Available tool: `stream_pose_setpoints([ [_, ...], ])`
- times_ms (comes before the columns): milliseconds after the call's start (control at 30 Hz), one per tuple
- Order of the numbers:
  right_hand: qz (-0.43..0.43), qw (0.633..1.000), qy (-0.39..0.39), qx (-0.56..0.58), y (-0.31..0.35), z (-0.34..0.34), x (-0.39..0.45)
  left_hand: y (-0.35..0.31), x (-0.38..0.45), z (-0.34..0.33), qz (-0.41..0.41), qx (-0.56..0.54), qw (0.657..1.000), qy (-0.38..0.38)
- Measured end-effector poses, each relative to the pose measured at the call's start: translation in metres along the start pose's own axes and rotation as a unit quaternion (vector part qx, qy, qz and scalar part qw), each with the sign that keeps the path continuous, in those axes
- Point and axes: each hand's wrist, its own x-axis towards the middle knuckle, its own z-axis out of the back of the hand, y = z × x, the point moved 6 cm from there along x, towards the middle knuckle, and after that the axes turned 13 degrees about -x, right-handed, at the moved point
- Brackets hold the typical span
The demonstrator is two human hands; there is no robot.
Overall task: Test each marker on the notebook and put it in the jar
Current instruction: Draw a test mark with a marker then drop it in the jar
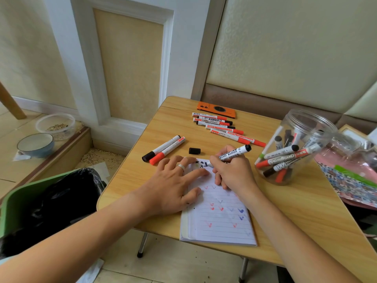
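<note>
On a small wooden table (285,211), the left hand (173,186) lies flat, fingers spread, holding down a lined notebook (220,219), while the right hand (232,172) grips an uncapped black marker (234,153), tip on the page, beside a clear jar (302,146) of markers.

The wooden table (285,211) carries notebook (220,219), jar (295,148), loose markers (220,125), black cap (194,150).

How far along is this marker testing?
Roughly midway. Several markers already stand in the jar, and tick marks fill the notebook. The right hand is writing with a black marker, its cap off, while the left hand steadies the page. About eight markers remain on the table.
</note>
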Motion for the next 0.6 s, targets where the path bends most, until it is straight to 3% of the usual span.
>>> stream_pose_setpoints([
  [600,0.003,1.0,0.008,0.006,0.0017,-0.0021,0.0008,-0.0001,0.0003,0.0005,0.004,0.0,1.0,0.0],
])
